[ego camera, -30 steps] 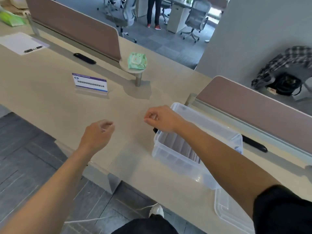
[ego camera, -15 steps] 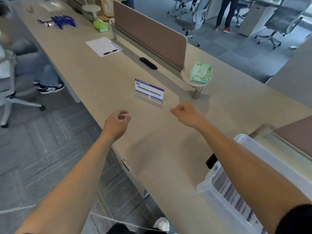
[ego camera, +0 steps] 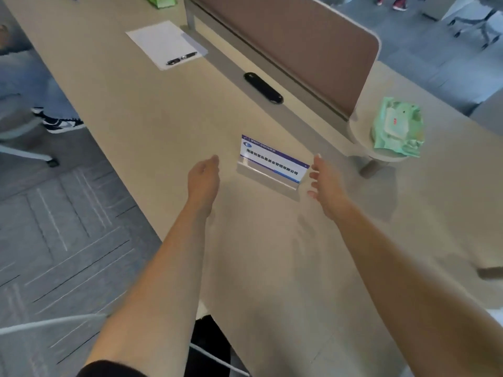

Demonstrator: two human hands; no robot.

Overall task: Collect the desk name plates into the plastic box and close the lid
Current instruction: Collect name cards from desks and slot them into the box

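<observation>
The beige table (ego camera: 130,110) is long; its near edge meets grey carpet (ego camera: 54,227). The plate (ego camera: 272,164) stands between the open, empty left hand (ego camera: 204,178) and right hand (ego camera: 325,183), untouched.

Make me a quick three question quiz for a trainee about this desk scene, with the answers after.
1. True or false: the left hand already grips the name plate.
2. What lies on the sheet of paper?
3. The green wipes pack rests on: A) the desk top, B) a small round stand, C) the floor.

Key: 1. False, both it and the right hand are open beside the plate. 2. A pen. 3. B.
</observation>
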